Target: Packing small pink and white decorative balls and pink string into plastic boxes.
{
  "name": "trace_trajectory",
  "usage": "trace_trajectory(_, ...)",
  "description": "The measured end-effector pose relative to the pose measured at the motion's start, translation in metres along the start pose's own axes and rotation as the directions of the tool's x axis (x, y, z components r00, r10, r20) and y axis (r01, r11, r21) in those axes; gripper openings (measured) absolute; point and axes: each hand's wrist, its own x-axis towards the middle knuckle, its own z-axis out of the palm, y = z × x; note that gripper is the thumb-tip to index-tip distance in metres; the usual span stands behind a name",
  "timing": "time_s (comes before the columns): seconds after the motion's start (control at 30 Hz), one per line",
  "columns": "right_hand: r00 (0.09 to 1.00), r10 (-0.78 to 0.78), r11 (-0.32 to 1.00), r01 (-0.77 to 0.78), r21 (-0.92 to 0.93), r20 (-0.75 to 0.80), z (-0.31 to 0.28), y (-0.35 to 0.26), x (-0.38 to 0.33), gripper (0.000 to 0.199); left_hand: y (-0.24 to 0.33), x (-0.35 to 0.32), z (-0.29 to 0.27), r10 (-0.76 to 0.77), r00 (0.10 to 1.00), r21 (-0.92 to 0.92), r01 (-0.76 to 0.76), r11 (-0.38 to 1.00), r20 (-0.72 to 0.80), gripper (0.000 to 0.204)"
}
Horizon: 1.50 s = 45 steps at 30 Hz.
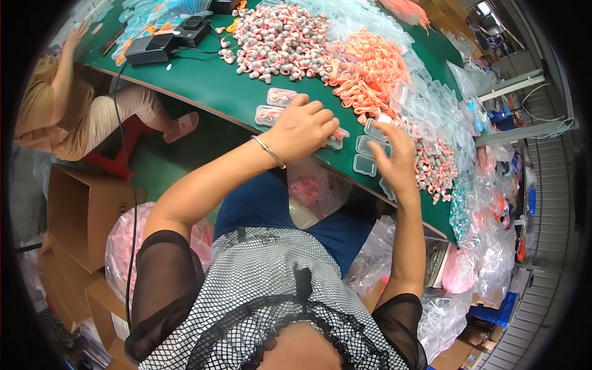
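Note:
My left hand (305, 126), a bangle on its wrist, is curled palm down at the green table's near edge. Its bent fingers close over a small clear plastic case (337, 139) with pink-orange pieces inside; the fingertips are partly hidden. Just left of this hand lie two filled clear cases, an upper one (282, 96) and a lower one (267, 115), holding pink-and-white pieces. My right hand (398, 157) is open, thumb and fingers apart, above the table edge. Beside its thumb, empty clear cases (364, 164) lie in a short column. Something small and white shows at its fingertips.
Heaps of grey-and-pink plug-like pieces (280, 43), orange cords (370, 71) and clear cases (425, 92) cover the green table (191, 80). Black devices (151, 49) trail a cable. Another person (68, 105) sits at left. Cardboard boxes (92, 209) and plastic bags stand around my seat.

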Motion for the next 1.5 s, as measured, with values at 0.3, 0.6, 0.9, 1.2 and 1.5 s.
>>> trace_trajectory(0.3, 0.997, 0.01, 0.998, -0.005, -0.057, 0.078, -0.004, -0.021, -0.018, 0.039, 0.004, 0.0, -0.008, -0.044, 0.986, -0.165, 0.071, 0.984, 0.162, 0.045)
trace_trajectory(0.6, 0.993, -0.121, 0.987, 0.12, 0.108, 0.004, 0.011, -0.035, -0.009, 0.033, 0.006, 0.014, -0.019, -0.092, 0.995, -0.547, 0.099, 0.831, 0.039, 0.028)
trace_trajectory(0.9, 0.996, -0.078, 0.995, 0.076, 0.057, 0.037, 0.006, -0.035, -0.011, 0.034, 0.008, 0.014, -0.019, -0.034, 0.999, -0.53, 0.032, 0.848, 0.007, 0.029)
trace_trajectory(1.2, 0.993, 0.008, 1.0, -0.006, -0.018, 0.117, 0.018, -0.022, -0.017, 0.057, 0.0, 0.0, -0.002, -0.031, 0.998, -0.064, 0.035, 0.997, 0.055, 0.048)
trace_trajectory(1.5, 0.983, -0.028, 0.988, 0.054, 0.141, -0.182, 0.013, -0.04, -0.002, 0.05, 0.007, 0.018, -0.03, -0.215, 0.97, -0.522, 0.244, 0.817, 0.117, 0.056)
